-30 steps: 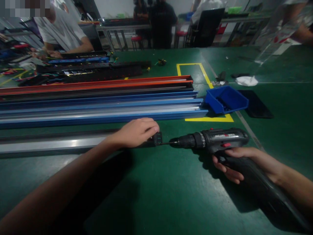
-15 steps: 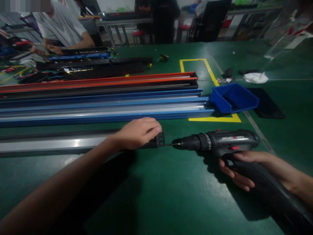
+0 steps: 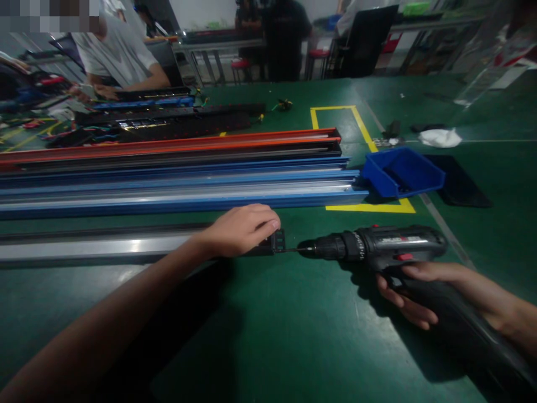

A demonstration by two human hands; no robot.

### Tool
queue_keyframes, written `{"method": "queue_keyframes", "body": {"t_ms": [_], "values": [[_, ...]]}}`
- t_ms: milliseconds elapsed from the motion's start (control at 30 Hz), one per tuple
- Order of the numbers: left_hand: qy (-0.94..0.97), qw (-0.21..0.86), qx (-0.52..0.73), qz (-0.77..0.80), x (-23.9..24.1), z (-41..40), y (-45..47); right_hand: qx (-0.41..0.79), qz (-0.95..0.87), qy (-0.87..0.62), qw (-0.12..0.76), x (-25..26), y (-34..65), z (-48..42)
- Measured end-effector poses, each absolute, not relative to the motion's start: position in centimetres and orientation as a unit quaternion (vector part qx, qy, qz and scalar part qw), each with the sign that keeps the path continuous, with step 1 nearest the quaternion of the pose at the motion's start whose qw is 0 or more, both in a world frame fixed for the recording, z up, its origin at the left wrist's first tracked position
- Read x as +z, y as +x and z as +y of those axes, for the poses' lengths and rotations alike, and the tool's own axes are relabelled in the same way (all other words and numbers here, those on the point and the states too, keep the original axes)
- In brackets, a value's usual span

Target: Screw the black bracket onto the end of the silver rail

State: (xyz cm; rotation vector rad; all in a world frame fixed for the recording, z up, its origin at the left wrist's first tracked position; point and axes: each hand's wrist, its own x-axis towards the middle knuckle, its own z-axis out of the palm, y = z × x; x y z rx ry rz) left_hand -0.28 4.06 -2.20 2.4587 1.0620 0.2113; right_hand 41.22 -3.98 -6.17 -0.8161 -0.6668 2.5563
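The left hand point(image 3: 241, 229) presses down on the rail point(image 3: 104, 246) end, clenched over it to steady it on the bench point(image 3: 272, 336). The right hand point(image 3: 423, 291) grasps the drill point(image 3: 377, 249), bit level against the end cap point(image 3: 277, 242).

A long grey rail point(image 3: 104, 246) lies flat along the green table, its black end cap point(image 3: 277, 242) at the right; a black drill point(image 3: 377, 249) lies level, bit tip touching that cap
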Motion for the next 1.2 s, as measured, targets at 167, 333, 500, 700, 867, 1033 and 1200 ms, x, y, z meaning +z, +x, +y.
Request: {"method": "queue_keyframes", "body": {"t_ms": [167, 333, 500, 700, 867, 1033, 1200], "values": [[0.889, 0.225, 0.075, 0.392, -2.0, 4.0, -0.2, 0.901, -0.247, -0.305, 0.185, -6.2, 41.2, -3.9], [0.887, 0.224, 0.072, 0.397, -2.0, 3.9, -0.2, 0.895, -0.255, -0.313, 0.189, -5.9, 40.9, -3.8], [0.887, 0.223, 0.072, 0.398, -1.9, 4.0, -0.2, 0.899, -0.25, -0.311, 0.18, -5.2, 40.6, -3.7], [0.888, 0.223, 0.079, 0.395, -2.1, 4.0, -0.1, 0.904, -0.241, -0.3, 0.185, -5.1, 40.5, -3.7], [0.887, 0.224, 0.083, 0.395, -2.1, 4.0, -0.1, 0.903, -0.242, -0.302, 0.188, -5.1, 40.5, -3.7], [0.886, 0.23, 0.085, 0.393, -2.0, 3.9, -0.2, 0.9, -0.245, -0.308, 0.184, -5.0, 40.4, -3.7], [0.887, 0.226, 0.082, 0.393, -2.0, 4.0, -0.2, 0.896, -0.249, -0.319, 0.18, -5.0, 40.4, -3.7]]}}
